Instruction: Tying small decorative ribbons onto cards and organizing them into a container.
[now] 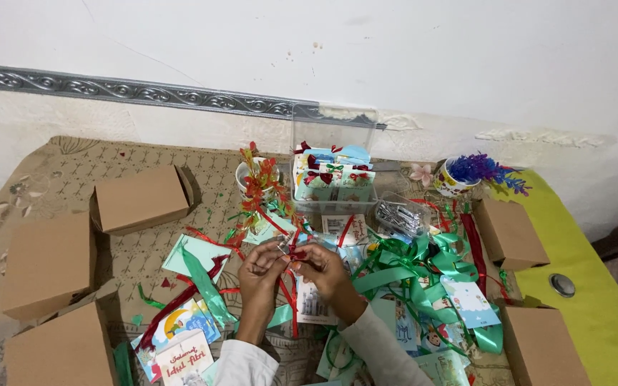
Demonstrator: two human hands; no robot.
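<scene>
My left hand (260, 275) and my right hand (325, 270) meet over the middle of the table, fingertips pinching a small red ribbon bow (294, 253) between them. Red ribbon tails hang down from the bow between my wrists. Under my hands lie printed greeting cards (312, 304) and loose red and green ribbon strips. White sleeves cover both forearms.
Brown cardboard boxes stand at the left (141, 199), (46, 263), (62, 349) and right (509, 232), (541, 344). A clear plastic box (334, 168) of finished cards stands at the back, with a cup of red flowers (257, 179), a mug of blue flowers (466, 174) and a green ribbon heap (416, 264).
</scene>
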